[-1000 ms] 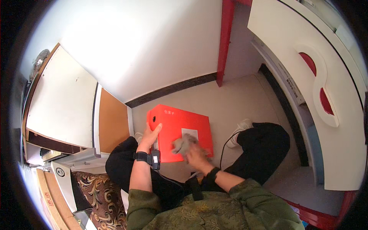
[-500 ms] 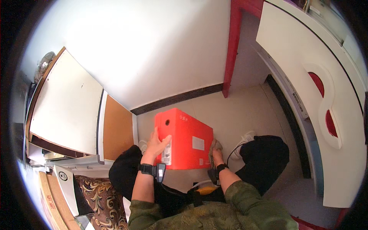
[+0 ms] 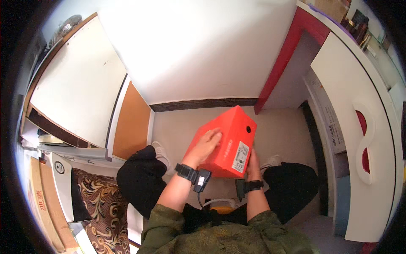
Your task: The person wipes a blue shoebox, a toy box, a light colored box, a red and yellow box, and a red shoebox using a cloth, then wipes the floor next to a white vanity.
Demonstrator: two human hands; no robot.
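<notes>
Between my two hands, in front of my body, is a red shoebox [image 3: 220, 146]. It sits tilted, its end with a round dark hole and a white label turned to the right. My left hand [image 3: 206, 146] presses on the box's left side, fingers together. My right hand [image 3: 253, 164] grips the right end from behind and below; most of its fingers are hidden by the box. Each wrist wears a black strap with a small device.
A white cabinet [image 3: 78, 80] with a brown side panel stands at the left, above a patterned brown cushion [image 3: 99, 199] and cardboard boxes [image 3: 46, 203]. At the right is a white drawer unit [image 3: 355, 139] with a curved handle. A white wall [image 3: 203, 51] rises ahead.
The shoebox has turned, so its holed end has swung from the left to the right. My left hand has moved right along with it; the brownish cloth-like thing by my right hand is out of sight.
</notes>
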